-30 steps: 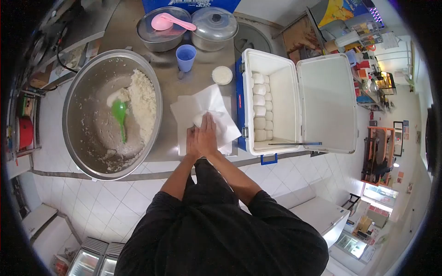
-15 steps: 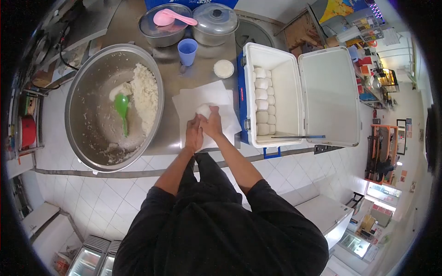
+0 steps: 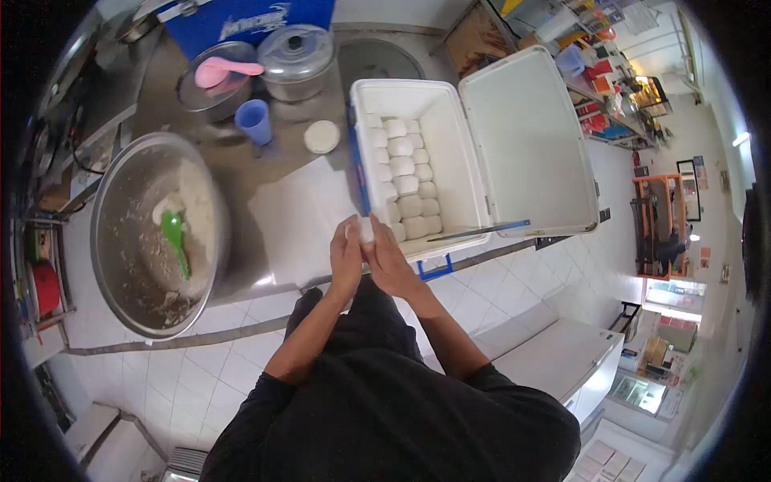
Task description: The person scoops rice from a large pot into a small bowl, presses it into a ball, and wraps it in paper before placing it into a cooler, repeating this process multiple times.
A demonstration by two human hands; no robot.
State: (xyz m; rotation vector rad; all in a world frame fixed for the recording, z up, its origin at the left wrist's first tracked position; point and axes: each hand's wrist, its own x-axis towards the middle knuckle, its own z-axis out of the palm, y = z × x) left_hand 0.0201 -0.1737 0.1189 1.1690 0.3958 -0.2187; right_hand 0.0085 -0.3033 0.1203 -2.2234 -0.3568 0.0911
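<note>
Both my left hand and my right hand are closed around a small white paper-wrapped bundle, thumbs and fingers pressing its sides. Part of the bundle is hidden by the fingers. It is held up at the near corner of a blue and white cooler box. Inside the open cooler lie rows of similar white bundles. White paper sheets rest on the metal table to the left of the hands.
At left, a large metal basin contains cooked rice and a green rice scoop. Toward the back are a blue cup, a round white container, a lidded pot and a pink ladle. The cooler's lid stands open rightward.
My hands have lifted the white bundle off the paper sheets and moved right, to the cooler's near corner. The camera view has turned to the right.
</note>
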